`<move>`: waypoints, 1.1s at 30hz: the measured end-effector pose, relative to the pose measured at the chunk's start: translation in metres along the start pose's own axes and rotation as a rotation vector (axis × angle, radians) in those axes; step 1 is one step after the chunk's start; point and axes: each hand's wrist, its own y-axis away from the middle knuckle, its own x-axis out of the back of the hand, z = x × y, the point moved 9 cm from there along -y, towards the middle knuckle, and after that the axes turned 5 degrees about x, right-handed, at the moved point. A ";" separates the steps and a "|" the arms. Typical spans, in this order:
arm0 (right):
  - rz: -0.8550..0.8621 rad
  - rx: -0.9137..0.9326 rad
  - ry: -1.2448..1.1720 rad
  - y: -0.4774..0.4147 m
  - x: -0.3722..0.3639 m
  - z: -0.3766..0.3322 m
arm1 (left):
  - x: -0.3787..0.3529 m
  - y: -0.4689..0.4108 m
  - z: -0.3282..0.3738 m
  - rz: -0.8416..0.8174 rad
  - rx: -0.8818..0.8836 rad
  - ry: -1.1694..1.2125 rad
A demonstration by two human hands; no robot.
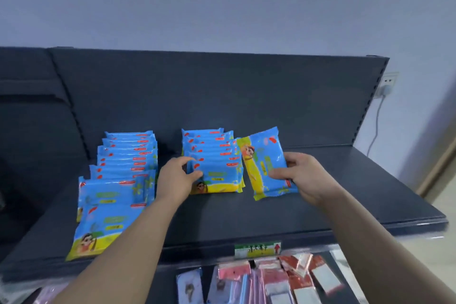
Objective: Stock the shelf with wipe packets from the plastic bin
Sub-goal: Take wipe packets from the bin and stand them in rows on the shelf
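Two rows of blue-and-yellow wipe packets stand on the dark shelf [320, 205]: a left row [118, 180] and a middle row [217, 155]. My left hand [177, 177] grips the left edge of the middle row's front packet [219, 180], thumb on its face. My right hand [303, 175] holds a loose wipe packet [266, 163], turned sideways and tilted, just right of the middle row, its lower edge near the shelf. The plastic bin is out of view.
The shelf's right half is bare dark metal up to its back panel [222, 94]. A lower shelf holds red and pink packaged goods [283, 279]. A price label [257, 249] sits on the shelf's front edge. A wall socket with cable [387, 84] is at the right.
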 end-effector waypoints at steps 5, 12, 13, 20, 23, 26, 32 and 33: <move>-0.210 0.113 0.431 -0.030 -0.024 -0.014 | -0.003 -0.006 -0.006 0.030 0.044 0.012; -0.304 0.249 0.776 -0.050 -0.078 -0.005 | 0.011 0.013 -0.019 0.079 0.074 0.105; -0.298 0.281 0.793 -0.052 -0.084 -0.005 | 0.015 0.016 -0.021 0.102 0.084 0.112; -0.116 0.506 0.931 -0.043 -0.090 -0.008 | 0.024 0.049 -0.025 0.163 0.087 0.194; -0.054 0.520 0.953 -0.033 -0.079 -0.005 | 0.022 0.060 -0.024 0.160 0.060 0.161; -0.024 0.494 0.951 -0.020 -0.069 -0.002 | 0.021 0.069 -0.014 0.145 -0.001 0.095; 0.122 0.472 0.935 0.033 -0.046 -0.001 | 0.011 0.088 0.008 0.040 -0.162 -0.025; 0.170 0.467 0.925 0.046 -0.041 0.000 | 0.008 0.093 0.012 0.015 -0.184 -0.028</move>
